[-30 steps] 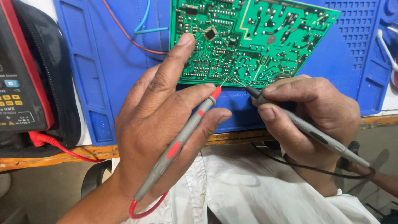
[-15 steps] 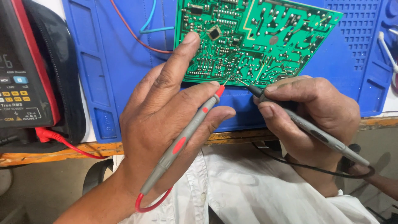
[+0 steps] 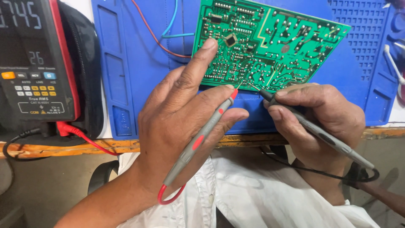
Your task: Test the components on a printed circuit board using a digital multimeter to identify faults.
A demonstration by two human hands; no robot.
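Note:
A green circuit board (image 3: 270, 42) lies solder side up on a blue work mat (image 3: 139, 63). My left hand (image 3: 177, 122) grips a grey test probe with red tip (image 3: 202, 135), and its index finger rests on the board's left part. My right hand (image 3: 316, 122) holds a grey probe with black tip (image 3: 312, 128). Both probe tips touch the board's near edge, close together. A multimeter (image 3: 38, 59) with red trim sits at the left, its display lit.
A red lead (image 3: 84, 137) and a black lead (image 3: 17, 139) run from the multimeter over the wooden bench edge (image 3: 63, 147). Red and blue wires (image 3: 168, 29) lie on the mat behind the board. White cloth (image 3: 253, 194) covers my lap below.
The view has shifted slightly, so the multimeter shows more fully. Both hands and probe tips stay at the same spot on the board.

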